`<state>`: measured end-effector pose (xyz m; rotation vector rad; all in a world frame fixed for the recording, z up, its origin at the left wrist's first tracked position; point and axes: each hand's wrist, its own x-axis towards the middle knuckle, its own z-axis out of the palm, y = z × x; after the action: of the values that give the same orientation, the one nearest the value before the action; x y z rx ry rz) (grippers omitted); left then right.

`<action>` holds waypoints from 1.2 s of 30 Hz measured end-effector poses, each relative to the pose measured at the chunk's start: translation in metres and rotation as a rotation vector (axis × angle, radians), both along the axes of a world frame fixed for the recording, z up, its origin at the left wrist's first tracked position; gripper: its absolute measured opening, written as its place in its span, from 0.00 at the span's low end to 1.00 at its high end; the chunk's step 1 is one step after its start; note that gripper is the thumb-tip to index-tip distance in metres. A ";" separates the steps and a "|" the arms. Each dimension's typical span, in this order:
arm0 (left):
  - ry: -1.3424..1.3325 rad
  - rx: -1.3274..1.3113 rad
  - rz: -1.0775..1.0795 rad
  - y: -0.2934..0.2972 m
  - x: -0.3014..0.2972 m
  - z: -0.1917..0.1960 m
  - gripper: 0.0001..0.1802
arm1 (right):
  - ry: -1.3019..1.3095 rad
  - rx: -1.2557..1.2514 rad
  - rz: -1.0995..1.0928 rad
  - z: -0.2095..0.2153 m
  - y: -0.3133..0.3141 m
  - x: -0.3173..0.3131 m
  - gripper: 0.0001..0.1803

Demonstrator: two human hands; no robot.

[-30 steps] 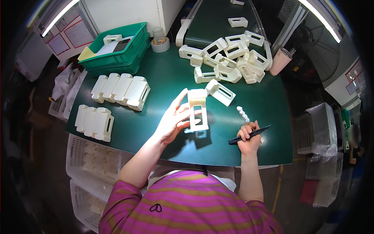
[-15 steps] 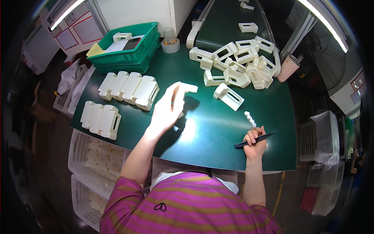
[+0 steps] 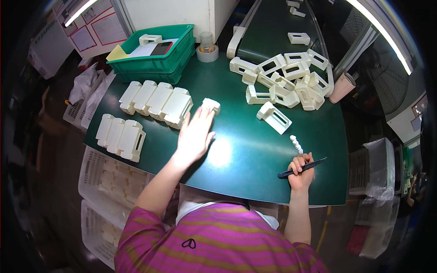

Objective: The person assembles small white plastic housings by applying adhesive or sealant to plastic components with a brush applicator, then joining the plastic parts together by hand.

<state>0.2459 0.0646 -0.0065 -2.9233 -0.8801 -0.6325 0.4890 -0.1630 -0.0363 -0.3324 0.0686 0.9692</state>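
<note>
My left hand [image 3: 195, 136] is palm down over the near middle of the green table [image 3: 246, 168]. Its fingers reach along the top of a white plastic housing [image 3: 211, 105], whose far end shows past the fingertips; the rest is hidden under the hand. Closed in my right hand [image 3: 300, 173] is a slim black knife [image 3: 287, 174], its thin tip pointing right. A white twisted piece [image 3: 296, 144] sticks out beyond that hand; whether I hold it cannot be seen. Left of my left hand, similar housings stand side by side in a back row [image 3: 157, 101] and a front row [image 3: 119, 136].
A loose pile of white housings [image 3: 291, 73] lies at the back right, by a dark conveyor [image 3: 273, 27] carrying more. One housing [image 3: 274, 117] lies nearer. Green crates [image 3: 150, 68] and a tape roll [image 3: 208, 54] stand at the back. White baskets [image 3: 91, 182] are below left.
My left hand has turned over from holding the housing on edge to lying palm down above it. My right hand keeps the knife with little movement. The whole view has shifted slightly.
</note>
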 end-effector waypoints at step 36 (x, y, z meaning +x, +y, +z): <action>-0.831 -2.001 -0.666 -0.080 0.089 -0.006 0.33 | -1.126 -0.575 -0.059 0.026 0.021 -0.043 0.04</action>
<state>0.3345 -0.0155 -0.0124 -4.9103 -0.4310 -2.0714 0.4460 -0.1417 -0.0107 -1.3541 -0.6774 0.5757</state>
